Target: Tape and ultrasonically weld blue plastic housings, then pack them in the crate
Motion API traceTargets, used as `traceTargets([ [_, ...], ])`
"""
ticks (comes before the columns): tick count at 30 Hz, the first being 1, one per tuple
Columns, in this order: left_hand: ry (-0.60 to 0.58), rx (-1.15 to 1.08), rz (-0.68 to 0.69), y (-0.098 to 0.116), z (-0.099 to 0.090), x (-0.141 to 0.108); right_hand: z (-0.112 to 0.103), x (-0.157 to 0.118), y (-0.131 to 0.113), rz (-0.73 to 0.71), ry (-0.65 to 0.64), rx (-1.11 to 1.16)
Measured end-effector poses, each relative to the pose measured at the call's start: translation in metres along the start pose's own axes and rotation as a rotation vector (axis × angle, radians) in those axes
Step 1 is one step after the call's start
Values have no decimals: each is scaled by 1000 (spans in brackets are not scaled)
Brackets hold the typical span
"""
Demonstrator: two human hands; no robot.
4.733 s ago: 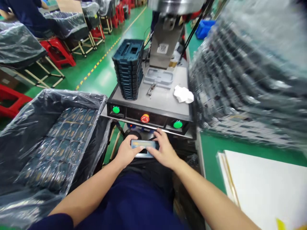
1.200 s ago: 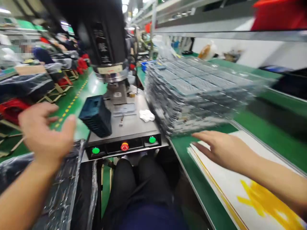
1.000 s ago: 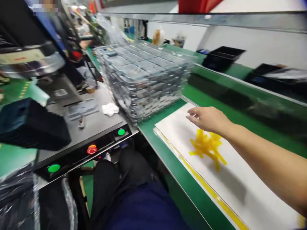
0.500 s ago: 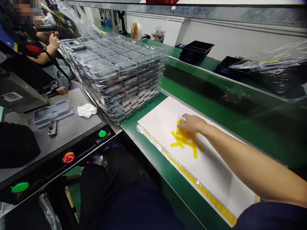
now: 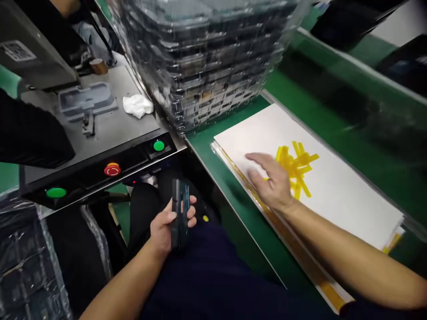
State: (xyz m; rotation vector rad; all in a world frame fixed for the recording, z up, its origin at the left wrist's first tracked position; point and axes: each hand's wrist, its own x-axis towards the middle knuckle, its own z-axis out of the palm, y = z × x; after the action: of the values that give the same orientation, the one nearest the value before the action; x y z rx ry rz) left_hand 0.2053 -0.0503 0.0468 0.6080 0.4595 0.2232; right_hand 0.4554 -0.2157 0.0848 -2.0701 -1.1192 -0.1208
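My left hand [image 5: 163, 226] is wrapped round a dark, flat, phone-like device [image 5: 180, 215], held on edge above my lap. Over the left part of a stack of white sheets [image 5: 340, 195] is my right hand [image 5: 271, 180], thumb and fingers apart, with nothing visible between them. Beside its fingers lies a loose pile of yellow strips [image 5: 300, 164] on the top sheet. A small yellow piece [image 5: 205, 218] shows on my dark clothing, right of the device.
Clear plastic trays [image 5: 207, 58] stand in a tall stack behind the sheets. At the left, a metal machine table [image 5: 133, 129] bears a grey fixture [image 5: 88, 100], white crumpled tissue [image 5: 138, 106], green buttons [image 5: 159, 145] and a red button [image 5: 112, 169]. More wrapped trays [image 5: 26, 266] sit lower left.
The view has tilted down. My left hand with the dark device has come into view. My right hand has moved off the yellow strips towards the near edge of the sheets.
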Motion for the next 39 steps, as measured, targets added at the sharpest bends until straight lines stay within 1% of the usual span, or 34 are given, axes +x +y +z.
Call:
traceTargets([
  [1, 1, -49, 0, -1, -5, -3, 5, -6, -9, -56, 24, 22],
  [2, 5, -80, 4, -1, -11, -4, 8, -11, -14, -74, 35, 24],
  [3, 11, -93, 8, 0, -16, -4, 9, -14, -17, -59, 39, 18],
  [6, 10, -45, -31, 3, -32, 0, 7, -27, -15, 62, 56, 40],
  [8, -22, -10, -98, 1, -40, 2, 1, -44, -20, 142, 101, 70],
  [10, -37, 12, -148, -3, -46, 3, -6, -64, -33, 175, 112, 70],
  [13, -16, 15, -165, -7, -56, 2, -16, -92, -55, 189, 49, 25],
  [15, 8, 18, -166, -6, -62, 1, -20, -102, -62, 270, 70, 17],
  [18, 33, 70, -179, 1, -69, -3, -24, -108, -52, 436, 142, 4],
  [20, 54, 123, -194, 8, -70, -6, -23, -110, -37, 497, 142, -51],
  [22, 90, 167, -198, 16, -70, -9, -20, -113, -22, 524, 137, -128],
  [24, 136, 206, -187, 22, -70, -10, -12, -117, -8, 505, 167, -185],
  [26, 175, 240, -183, 27, -69, -10, -4, -121, 2, 438, 185, -222],
  [28, 205, 275, -184, 29, -69, -8, 3, -124, 8, 371, 147, -244],
  [30, 219, 308, -183, 28, -68, -5, 5, -126, 10, 337, 90, -252],
  [33, 210, 342, -180, 23, -64, 0, 4, -127, 9, 323, 74, -238],
  [39, 146, 372, -186, 13, -55, 8, 2, -124, 7, 292, 68, -190],
])
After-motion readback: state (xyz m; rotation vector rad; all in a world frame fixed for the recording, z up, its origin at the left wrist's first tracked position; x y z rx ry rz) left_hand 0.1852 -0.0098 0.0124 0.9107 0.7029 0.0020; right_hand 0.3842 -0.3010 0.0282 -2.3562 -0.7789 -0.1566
